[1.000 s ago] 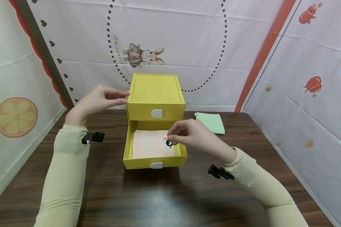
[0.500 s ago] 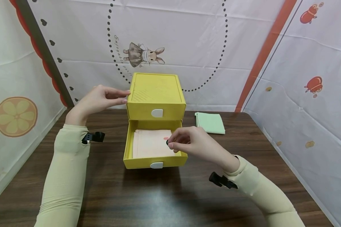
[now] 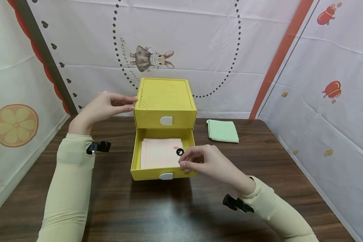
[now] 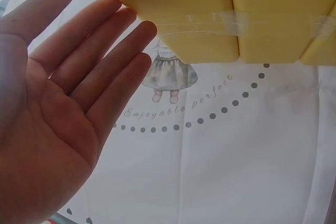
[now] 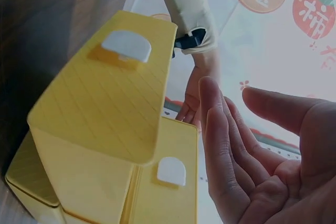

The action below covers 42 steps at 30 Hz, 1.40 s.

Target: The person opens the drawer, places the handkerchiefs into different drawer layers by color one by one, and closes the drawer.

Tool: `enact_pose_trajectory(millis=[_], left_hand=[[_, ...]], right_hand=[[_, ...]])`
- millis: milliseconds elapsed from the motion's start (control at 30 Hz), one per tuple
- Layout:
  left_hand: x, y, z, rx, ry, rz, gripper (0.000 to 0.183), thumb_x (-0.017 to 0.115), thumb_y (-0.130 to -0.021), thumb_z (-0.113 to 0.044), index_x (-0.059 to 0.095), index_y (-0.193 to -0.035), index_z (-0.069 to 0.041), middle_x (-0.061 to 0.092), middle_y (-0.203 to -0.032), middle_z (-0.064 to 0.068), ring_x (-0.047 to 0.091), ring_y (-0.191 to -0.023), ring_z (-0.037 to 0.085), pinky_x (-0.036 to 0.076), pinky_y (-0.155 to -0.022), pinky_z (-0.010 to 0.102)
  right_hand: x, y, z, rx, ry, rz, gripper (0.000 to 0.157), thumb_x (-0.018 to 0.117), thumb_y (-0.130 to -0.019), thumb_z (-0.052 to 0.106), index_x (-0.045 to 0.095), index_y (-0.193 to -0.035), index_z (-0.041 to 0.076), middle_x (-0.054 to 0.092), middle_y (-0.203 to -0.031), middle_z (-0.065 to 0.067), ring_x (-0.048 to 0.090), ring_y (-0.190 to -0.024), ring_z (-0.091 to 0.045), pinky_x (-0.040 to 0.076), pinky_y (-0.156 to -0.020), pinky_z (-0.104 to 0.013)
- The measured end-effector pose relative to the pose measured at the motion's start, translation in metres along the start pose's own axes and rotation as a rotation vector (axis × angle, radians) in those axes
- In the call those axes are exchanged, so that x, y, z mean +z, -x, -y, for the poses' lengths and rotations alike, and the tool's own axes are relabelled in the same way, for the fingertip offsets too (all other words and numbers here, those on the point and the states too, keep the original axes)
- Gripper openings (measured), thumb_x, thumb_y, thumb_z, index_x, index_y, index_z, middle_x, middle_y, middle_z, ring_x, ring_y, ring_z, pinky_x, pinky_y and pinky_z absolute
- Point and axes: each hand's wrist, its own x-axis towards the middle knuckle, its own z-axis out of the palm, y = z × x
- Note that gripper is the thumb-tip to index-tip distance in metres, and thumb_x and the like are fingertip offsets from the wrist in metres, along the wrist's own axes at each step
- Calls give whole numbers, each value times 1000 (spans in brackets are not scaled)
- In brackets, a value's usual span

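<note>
A small yellow drawer box [image 3: 165, 94] with white tabs stands on the table. Its lower drawer [image 3: 135, 158] is pulled out and bears a folded pale pink cloth [image 3: 158, 153] with a black round print and a small red spot near its right side. My left hand [image 3: 101, 107] is at the box's upper left side, fingertips right at its edge; in the left wrist view its fingers are extended along the yellow wall. My right hand [image 3: 207, 163] hangs over the drawer's front right corner. In the right wrist view, its thumb and fingers [image 5: 218, 145] stand apart with nothing between them.
A folded light green cloth [image 3: 223, 131] lies on the dark wood table [image 3: 115, 201] to the right of the box. Behind it hangs a white printed sheet [image 3: 205, 40] with a rabbit drawing, and similar sheets rise at left and right.
My right hand has moved down toward me, from over the pink cloth's black print to the drawer's front right corner, uncovering the print. The left hand, box and drawer stay put.
</note>
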Motion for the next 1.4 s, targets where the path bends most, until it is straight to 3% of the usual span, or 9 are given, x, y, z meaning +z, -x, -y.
enact_pose_trajectory(millis=[233, 567, 833, 1233, 1400], left_hand=[[0, 0, 0, 9, -6, -3, 44, 60, -75, -53, 59, -115, -36, 61, -112, -10, 56, -101, 7, 45, -82, 36], [1, 0, 0, 3, -11, 2, 44, 60, -75, -53, 58, -115, -37, 60, -113, -12, 56, -99, 5, 46, -80, 32], [-1, 0, -1, 9, -17, 3, 42, 60, -76, -52, 58, -116, -37, 60, -113, -12, 56, -100, 6, 46, -79, 30], [0, 0, -1, 5, -22, -5, 42, 60, -76, -52, 58, -115, -37, 60, -112, -11, 56, -99, 5, 46, -78, 28], [0, 1, -1, 9, -31, -7, 43, 59, -75, -53, 58, -115, -37, 61, -112, -8, 57, -98, 6, 46, -79, 32]], right_hand=[[5, 6, -3, 34, 32, 0, 17, 62, -81, 34, 67, -89, 19, 68, -78, 5, 64, -70, -8, 49, -63, -26], [14, 15, 12, 100, 16, 24, 10, 62, -83, 16, 68, -88, 11, 68, -76, 3, 64, -68, -9, 50, -64, -23], [25, 9, -24, 85, 44, 48, 10, 64, -81, 29, 68, -86, 23, 68, -75, 6, 64, -66, -5, 49, -63, -21], [45, 6, -46, 70, 88, 32, 16, 62, -82, 29, 68, -94, 20, 67, -73, 10, 64, -66, -5, 47, -59, -20], [53, 5, -53, 52, 81, 12, 19, 64, -81, 30, 68, -95, 18, 69, -73, 5, 65, -66, -8, 47, -56, -20]])
